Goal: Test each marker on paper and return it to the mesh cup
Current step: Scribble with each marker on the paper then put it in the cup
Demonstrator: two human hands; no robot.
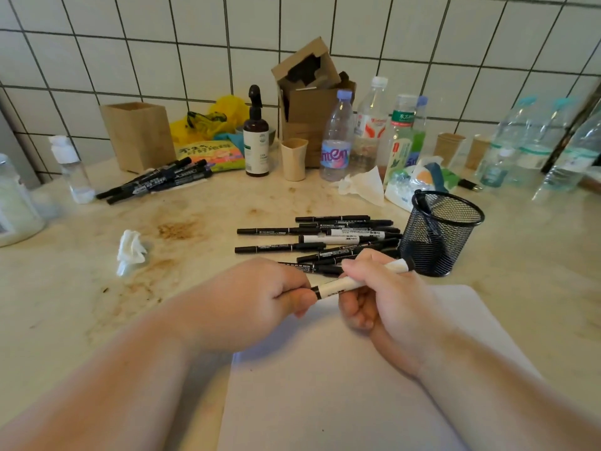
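Stained beige counter (pixel 227 203), white-tiled wall (pixel 162 43)

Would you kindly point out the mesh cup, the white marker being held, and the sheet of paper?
mesh cup (pixel 435 242): head view, on its front mesh wall.
white marker (pixel 338 285): head view, barrel between both hands.
paper (pixel 325 385): head view, bare middle.
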